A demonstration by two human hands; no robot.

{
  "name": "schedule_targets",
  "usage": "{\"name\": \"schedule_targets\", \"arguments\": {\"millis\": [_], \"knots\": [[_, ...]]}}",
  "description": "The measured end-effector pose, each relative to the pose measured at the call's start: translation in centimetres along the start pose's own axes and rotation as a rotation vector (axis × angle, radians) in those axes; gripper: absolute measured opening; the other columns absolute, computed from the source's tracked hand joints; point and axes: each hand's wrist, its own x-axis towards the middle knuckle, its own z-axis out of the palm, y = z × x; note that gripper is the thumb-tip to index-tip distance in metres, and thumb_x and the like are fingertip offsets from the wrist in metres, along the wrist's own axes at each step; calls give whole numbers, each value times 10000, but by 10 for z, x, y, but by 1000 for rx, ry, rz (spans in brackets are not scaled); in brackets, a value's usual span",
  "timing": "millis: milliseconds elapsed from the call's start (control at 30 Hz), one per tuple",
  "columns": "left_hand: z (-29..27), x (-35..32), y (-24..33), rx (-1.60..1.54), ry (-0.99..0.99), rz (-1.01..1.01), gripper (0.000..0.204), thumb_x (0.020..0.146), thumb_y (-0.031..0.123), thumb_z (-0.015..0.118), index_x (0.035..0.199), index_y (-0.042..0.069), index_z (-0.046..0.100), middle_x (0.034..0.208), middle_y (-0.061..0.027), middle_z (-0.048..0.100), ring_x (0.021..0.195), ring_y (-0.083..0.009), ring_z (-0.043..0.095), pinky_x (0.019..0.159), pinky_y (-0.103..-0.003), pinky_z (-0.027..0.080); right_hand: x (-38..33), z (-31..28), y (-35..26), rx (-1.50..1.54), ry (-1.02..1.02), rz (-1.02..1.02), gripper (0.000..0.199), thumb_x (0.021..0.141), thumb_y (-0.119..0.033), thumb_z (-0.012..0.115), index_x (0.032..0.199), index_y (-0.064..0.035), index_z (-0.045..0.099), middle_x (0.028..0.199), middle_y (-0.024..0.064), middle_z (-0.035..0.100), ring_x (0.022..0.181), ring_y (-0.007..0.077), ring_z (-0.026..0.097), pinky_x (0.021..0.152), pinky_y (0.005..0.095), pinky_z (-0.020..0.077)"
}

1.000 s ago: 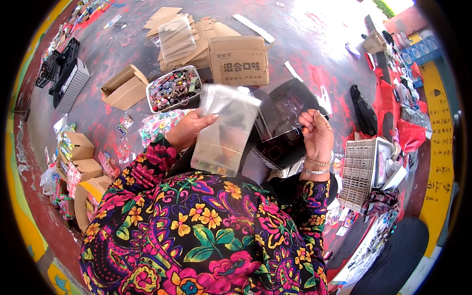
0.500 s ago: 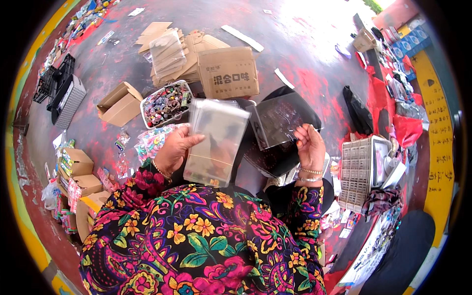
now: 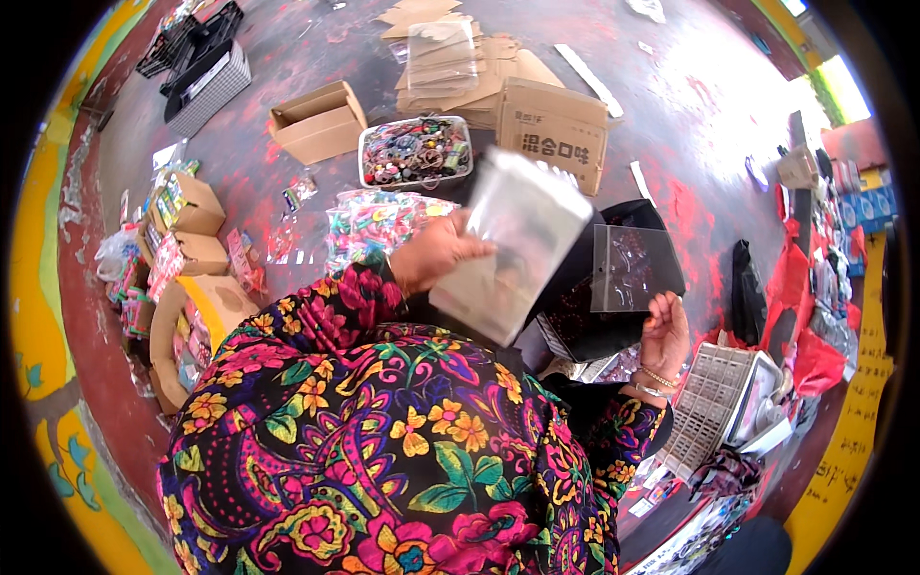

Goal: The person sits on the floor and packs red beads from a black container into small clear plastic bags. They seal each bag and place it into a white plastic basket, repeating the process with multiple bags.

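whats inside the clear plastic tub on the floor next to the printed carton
The clear plastic tub is filled to its rim with small multicoloured items, too small to identify. Only the top layer shows; what lies deeper and the tub's bottom are covered. The printed carton stands just right of it.

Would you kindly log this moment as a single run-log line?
left hand: holds clear bag stack, blurred | right hand: at one clear bag | in front: tub of trinkets, printed carton
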Motion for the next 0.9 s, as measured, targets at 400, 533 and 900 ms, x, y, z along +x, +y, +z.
{"name": "schedule_targets", "arguments": {"millis": [400,533,900], "knots": [[-208,-6,-48,-111,605,92,269,825,-61,544,1082,9,510,1008,-50,567,945,-138,538,871,-259,432,9,-23,5,26,2,13,212,909,-215,534,1000,-31,587,883,74,660,742,156,629,580,227,475],[-237,-13,-106,132,505,-20,388,793,-73,564,1171,-10,500,1060,-58,566,970,-144,529,881,-262,420,10,-22,7,16,-23,35,211,905,-214,539,993,-28,589,881,76,660,745,156,632,574,228,477],[-221,11,-119,784,341,-59,393,714,33,650,1094,-19,560,998,-89,629,907,-230,590,828,-322,455,11,-20,16,4,-21,108,207,916,-206,513,993,-30,590,875,81,662,734,161,639,553,223,477]]}}
